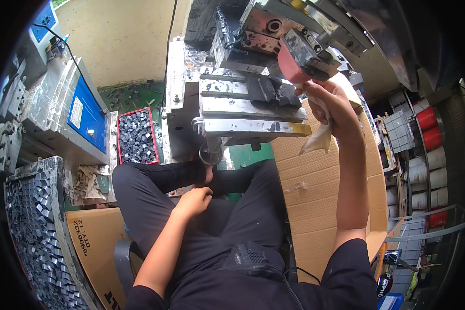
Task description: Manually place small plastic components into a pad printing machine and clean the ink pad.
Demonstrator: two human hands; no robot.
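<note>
I sit in front of a grey metal machine table point(253, 111) smeared with black ink. My right hand point(329, 101) is raised and grips a pale cloth point(318, 135) whose loose end hangs down; the hand is pressed against a pinkish-red pad point(293, 66) on the machine's head. My left hand point(193, 201) rests loosely curled on my lap over black trousers and holds nothing that I can see. A black block point(274, 90) is fixed on the machine table just left of my right hand.
A red crate point(136, 137) of small dark parts stands on the floor to the left. A long tray point(33, 232) of several dark parts runs along my left side. A blue-fronted box point(85, 113) stands beyond it. Cardboard point(315, 191) lies to the right, with red and white cans point(429, 150) on shelves.
</note>
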